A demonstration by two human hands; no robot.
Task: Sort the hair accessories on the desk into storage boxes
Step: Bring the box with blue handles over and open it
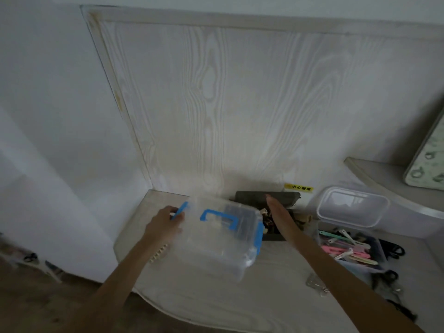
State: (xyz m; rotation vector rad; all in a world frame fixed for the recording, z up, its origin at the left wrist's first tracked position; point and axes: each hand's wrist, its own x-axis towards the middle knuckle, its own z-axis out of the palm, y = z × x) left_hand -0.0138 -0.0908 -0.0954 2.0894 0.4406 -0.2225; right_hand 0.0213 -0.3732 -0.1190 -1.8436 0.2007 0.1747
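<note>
The left hand (165, 221) curls its fingers round the blue latch at the near-left end of the clear storage box (219, 239), apparently steadying or tilting it near the left edge of the surface (216, 301), while the right hand (280, 216) stretches flat, fingers straight and together, holding nothing, over the dark tray (269, 199) behind the box by the back edge. Pink and pastel hair clips (346, 251) fill an open clear container at the right edge, its lid (352, 206) propped behind, and loose black hair ties (392, 249) crowd that side, likely awkward to reach across.
</note>
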